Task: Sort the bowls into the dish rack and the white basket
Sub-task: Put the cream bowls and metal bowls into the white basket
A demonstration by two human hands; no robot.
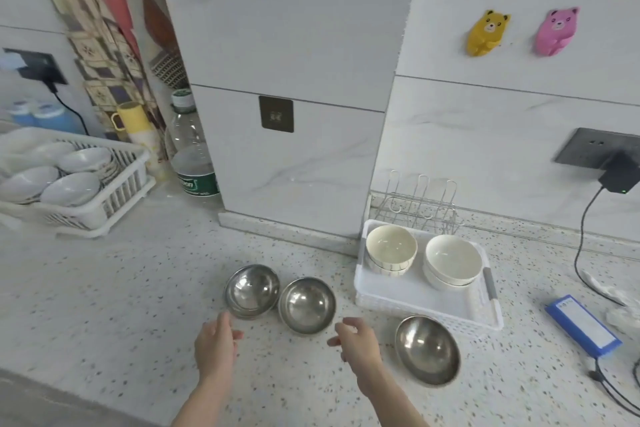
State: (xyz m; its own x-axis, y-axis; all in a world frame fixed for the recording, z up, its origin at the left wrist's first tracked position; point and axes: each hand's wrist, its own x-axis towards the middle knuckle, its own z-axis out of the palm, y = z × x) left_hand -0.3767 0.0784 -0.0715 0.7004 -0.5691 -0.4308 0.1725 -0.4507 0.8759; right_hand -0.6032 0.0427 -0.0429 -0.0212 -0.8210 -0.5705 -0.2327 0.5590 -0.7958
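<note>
Both hands empty, reaching for the steel bowls on the bench.

Your left hand (216,340) and right hand (356,336) hover with each grip loosely open, holding nothing, either side of the middle steel bowl (307,304). It touches the left steel bowl (252,290); a third steel bowl (427,350) sits just in front of the white basket (429,305). Judged step: picking up a steel bowl. Next: close on a rim, lift clear. Basket holds two stacks of white bowls (453,262); dish rack (114,191) holds shallow white bowls.

Bright even light; soft faint shadows; slight overall blur; wide-angle bending at edges; glare on steel bowls (307,305).
</note>
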